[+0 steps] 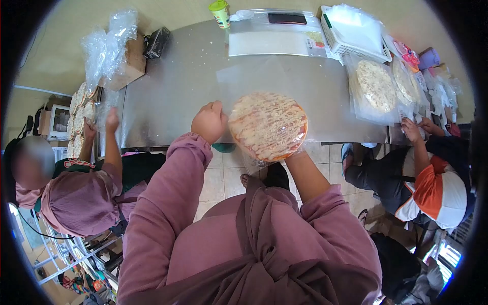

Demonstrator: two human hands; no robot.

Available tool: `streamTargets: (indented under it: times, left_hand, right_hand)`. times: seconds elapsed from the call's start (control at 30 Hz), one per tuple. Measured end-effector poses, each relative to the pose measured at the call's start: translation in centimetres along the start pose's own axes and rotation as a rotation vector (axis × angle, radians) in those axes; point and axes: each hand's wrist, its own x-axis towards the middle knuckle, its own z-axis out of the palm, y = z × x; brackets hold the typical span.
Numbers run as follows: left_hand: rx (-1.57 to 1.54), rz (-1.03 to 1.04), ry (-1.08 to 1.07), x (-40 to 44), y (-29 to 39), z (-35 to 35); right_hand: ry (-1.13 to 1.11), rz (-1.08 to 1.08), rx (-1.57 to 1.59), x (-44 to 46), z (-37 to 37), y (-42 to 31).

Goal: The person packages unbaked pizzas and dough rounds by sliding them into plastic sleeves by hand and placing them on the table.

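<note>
A round pizza with a pale, crumbly topping and a reddish edge lies inside a clear plastic bag, held over the table's front edge. My left hand is closed in a pinch at the bag's left side, beside the pizza. From below, my right hand supports the bagged pizza at its lower right. Its fingers are hidden beneath the pizza; only the wrist side shows.
On the metal table stand a cardboard box with plastic bags, a green cup, a phone and a white basket. Bagged flat rounds lie at right. A co-worker works on each side.
</note>
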Motion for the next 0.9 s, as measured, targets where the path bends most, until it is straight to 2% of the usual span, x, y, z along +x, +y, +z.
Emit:
streamTargets:
  times: [0.13,0.27,0.33,0.4,0.43,0.57,0.63,0.73,0.9]
  left_hand:
    - [-0.058,0.005,-0.025,-1.2,1.5,-0.8]
    - [-0.262,0.113,-0.010,-3.3,4.1,-0.4]
    - [-0.312,0.133,-0.010,-4.1,5.3,0.0]
    - [-0.329,0.026,-0.173,-5.0,6.5,0.1]
    - [-0.330,0.024,-0.172,-5.3,7.2,0.1]
    - [-0.452,-0.046,-0.187,-6.1,7.6,-0.2]
    - [-0.482,-0.075,-0.192,-6.3,7.1,-0.6]
    - [-0.530,-0.092,-0.191,-6.9,7.1,-1.1]
    - [-0.523,0.050,-0.205,-7.5,8.9,-0.6]
  right_hand:
    - [-0.041,-0.067,0.069,1.0,-0.6,0.5]
    - [-0.041,-0.148,0.077,1.6,0.9,0.8]
    - [0.146,-0.332,0.052,2.5,1.0,1.0]
    - [0.115,-0.363,0.059,2.9,0.7,1.5]
    - [0.089,-0.393,0.068,2.9,0.7,1.7]
    - [0.213,-0.380,-0.058,1.8,2.7,1.3]
    - [0.108,-0.131,-0.132,0.7,2.8,0.1]
    - [0.143,-0.029,-0.086,-0.6,2.2,-0.8]
    - [0.158,-0.166,-0.012,-1.6,2.0,3.0]
